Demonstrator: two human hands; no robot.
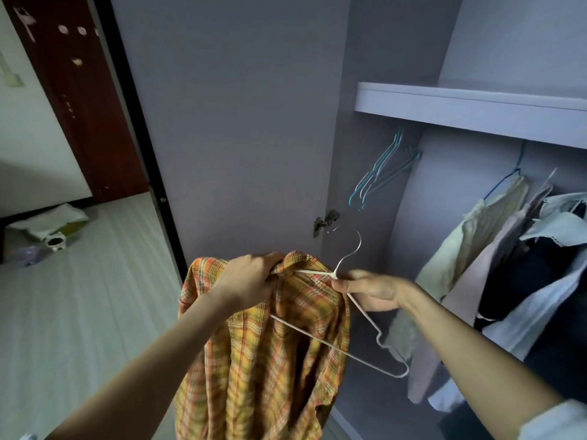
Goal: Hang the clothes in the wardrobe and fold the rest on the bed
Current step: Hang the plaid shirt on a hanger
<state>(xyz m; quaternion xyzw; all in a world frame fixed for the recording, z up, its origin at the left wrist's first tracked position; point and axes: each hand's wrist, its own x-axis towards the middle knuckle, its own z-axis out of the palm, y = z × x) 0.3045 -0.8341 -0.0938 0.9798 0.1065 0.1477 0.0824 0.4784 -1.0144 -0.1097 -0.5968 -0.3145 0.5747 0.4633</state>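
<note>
Left hand grips plaid shirt collar; right hand pinches white hanger, half-threaded. Next: seat second shoulder.

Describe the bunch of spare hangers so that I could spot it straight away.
Find the shelf inside the open wardrobe. Just beneath its left end hang the empty teal hangers. Unlike the hanging clothes further right, they carry nothing, and unlike the white hanger, no hand holds them.
</note>
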